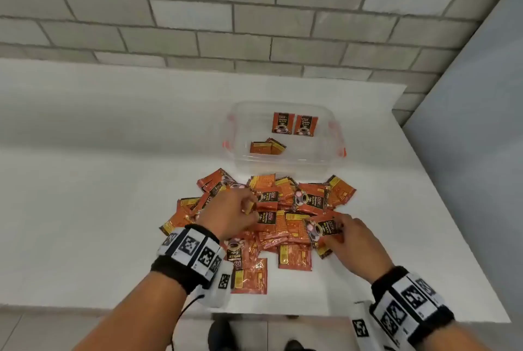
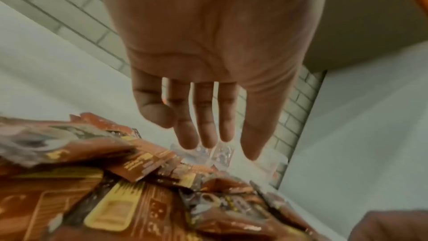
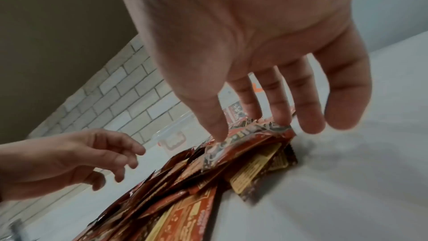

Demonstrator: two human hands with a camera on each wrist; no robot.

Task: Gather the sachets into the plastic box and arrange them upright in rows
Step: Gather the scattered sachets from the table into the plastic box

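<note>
1. On the white table (image 1: 85, 152), a loose heap of orange sachets (image 1: 283, 226) lies just in front of the clear plastic box (image 1: 285, 163), under both hands.
2. Inside the box, two sachets (image 1: 294, 123) stand upright side by side against the far wall; two more (image 1: 267, 147) lie flat on the floor.
3. Heap sachets lie flat and overlapping, long axes pointing every which way.
4. Left hand (image 1: 229, 214) hovers over the heap's left part, fingers (image 2: 203, 122) extended and slightly parted, holding nothing in the wrist view.
5. Right hand (image 1: 353, 240) is at the heap's right edge, thumb and fingertips (image 3: 281, 114) touching a dark-faced sachet (image 1: 325, 229); a firm pinch cannot be told.
</note>
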